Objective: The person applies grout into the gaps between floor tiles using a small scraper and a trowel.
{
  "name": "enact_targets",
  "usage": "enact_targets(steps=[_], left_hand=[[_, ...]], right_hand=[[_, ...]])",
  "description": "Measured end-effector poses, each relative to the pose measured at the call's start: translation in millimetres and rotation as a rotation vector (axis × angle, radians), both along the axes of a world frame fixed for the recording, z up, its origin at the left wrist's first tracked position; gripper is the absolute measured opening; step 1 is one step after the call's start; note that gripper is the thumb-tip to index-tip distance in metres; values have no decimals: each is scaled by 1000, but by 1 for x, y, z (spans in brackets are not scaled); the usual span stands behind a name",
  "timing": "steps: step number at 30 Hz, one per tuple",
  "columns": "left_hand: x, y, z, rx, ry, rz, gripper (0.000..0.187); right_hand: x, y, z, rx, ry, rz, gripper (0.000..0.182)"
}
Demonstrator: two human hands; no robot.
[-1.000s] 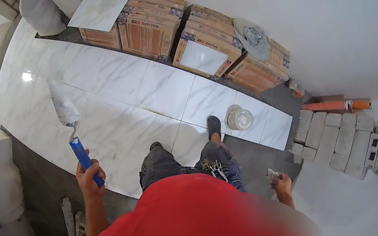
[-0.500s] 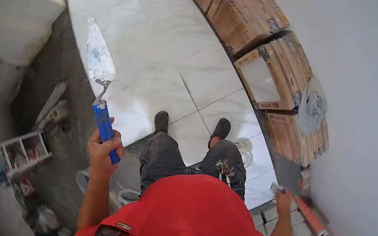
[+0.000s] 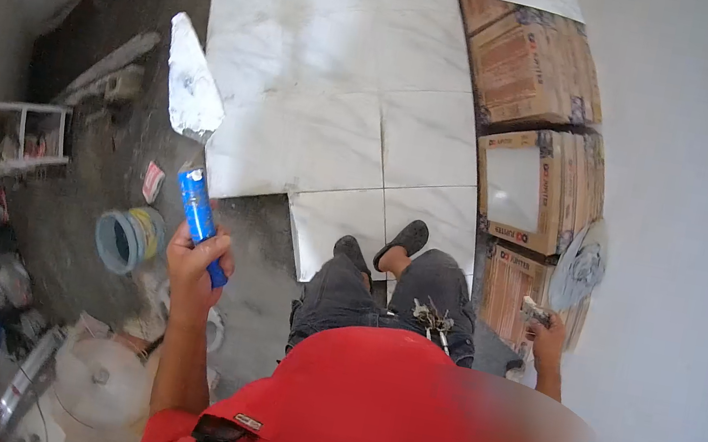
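Left hand: the left hand, lower left of centre, is closed in a fist around the blue handle of a trowel.
Trowel: it points up the frame — its pale, mortar-smeared blade sits at upper left, over the edge where the grey bare floor meets the marble tiles.
Right hand: the right hand, at right of centre, has its fingers curled on a small pale object; what that object is cannot be told.
Feet: two dark shoes stand at the near corner of the tiles, centre of the frame.
Boxes: stacked tile boxes line the white wall at upper right — a grey cloth lies on the nearest stack.
Left side: a blue-rimmed bucket stands on the grey floor just left of the left hand, with a white frame further left.
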State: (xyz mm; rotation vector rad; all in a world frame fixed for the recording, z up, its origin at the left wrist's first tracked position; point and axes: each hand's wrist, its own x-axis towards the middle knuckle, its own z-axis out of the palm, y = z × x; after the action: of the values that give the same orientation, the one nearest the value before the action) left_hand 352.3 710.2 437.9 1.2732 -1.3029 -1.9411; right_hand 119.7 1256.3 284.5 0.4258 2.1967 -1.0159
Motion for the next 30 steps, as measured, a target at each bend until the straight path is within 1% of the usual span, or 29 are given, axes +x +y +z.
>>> enact_targets(steps=[2, 4, 6, 7, 8, 10, 11, 13, 14, 16, 17, 18, 19, 20, 21, 22, 23, 24, 26, 27, 29, 30], left_hand=[[12, -8, -11, -33, -24, -20, 56], [-2, -24, -18, -18, -57, 2, 55], [-4, -27, -24, -13, -77, 23, 55], [-7, -29, -27, 6, -75, 48, 54], [-10, -31, -30, 28, -74, 71, 53], [-5, -35, -41, 70, -77, 122, 54], [-5, -34, -45, 92, -72, 155, 55], [0, -34, -53, 123, -113, 219, 55], [-2, -28, -55, 138, -154, 252, 56], [-18, -9, -54, 190, -261, 342, 58], [-27, -3, -50, 231, -336, 396, 59], [-30, 7, -45, 243, -365, 406, 59], [-37, 19, -41, 267, -342, 436, 57], [-46, 19, -33, 300, -319, 459, 56], [-59, 15, -22, 305, -329, 457, 56], [-73, 17, -10, 315, -362, 491, 55], [-88, 17, 2, 326, -392, 525, 55], [-100, 13, 11, 326, -389, 521, 55], [-117, 24, 28, 345, -348, 558, 55], [-122, 33, 34, 348, -325, 582, 54], [-136, 39, 49, 345, -320, 577, 54], [-141, 41, 55, 352, -312, 558, 54]], right_hand=[[-18, -6, 2, -62, 133, 5, 26], [-68, -34, 19, -59, 99, 26, 28], [-105, -70, 33, -189, 44, -100, 31], [-125, -93, 35, -167, 35, -118, 37], [-141, -118, 36, -147, 17, -100, 37], [-159, -171, 30, -186, 74, 134, 40], [-168, -194, 21, -172, 60, 162, 40], [-174, -239, -6, -212, -57, 412, 41], [-180, -255, -25, -202, -91, 437, 41], [-182, -282, -57, -104, 54, 946, 38], [-176, -290, -59, -94, 8, 951, 38], [-172, -309, -47, -82, -113, 903, 37], [-181, -318, -41, -79, -213, 853, 37], [-191, -318, -43, -78, -226, 853, 37], [-199, -314, -44, -82, -232, 902, 36], [-211, -318, -34, -94, -228, 951, 36], [-229, -320, -16, -16, -275, 985, 37], [-244, -316, -10, -14, -272, 981, 37], [-270, -279, -15, -7, -103, 1122, 36], [-281, -258, -18, -19, -98, 1133, 36], [-302, -226, -24, 31, -258, 958, 35], [-311, -214, -30, 21, -263, 961, 35]])
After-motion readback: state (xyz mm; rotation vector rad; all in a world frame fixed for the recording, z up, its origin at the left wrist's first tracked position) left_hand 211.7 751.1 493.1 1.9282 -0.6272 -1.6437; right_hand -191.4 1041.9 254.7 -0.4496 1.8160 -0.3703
